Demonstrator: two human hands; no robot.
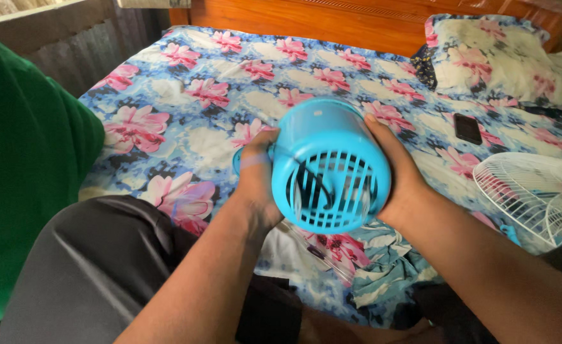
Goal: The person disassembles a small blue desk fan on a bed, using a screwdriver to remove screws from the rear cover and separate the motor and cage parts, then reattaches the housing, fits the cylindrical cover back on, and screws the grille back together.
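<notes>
The left hand (pixel 257 175) and right hand (pixel 395 172) are clamped on opposite sides of a round blue plastic fan motor housing with a slotted vent face (pixel 330 167), held up over the lap, forearms angled inward. Beyond lies open floral bedsheet (pixel 185 83); a white wire fan grille (pixel 536 194) and black phone (pixel 467 127) are seen at the right.

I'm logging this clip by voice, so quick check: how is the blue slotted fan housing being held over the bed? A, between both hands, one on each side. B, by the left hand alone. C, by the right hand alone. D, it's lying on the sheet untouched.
A: the blue fan housing is up off the floral bedsheet, with the left hand gripping one side and the right hand wrapped round the other.
</notes>
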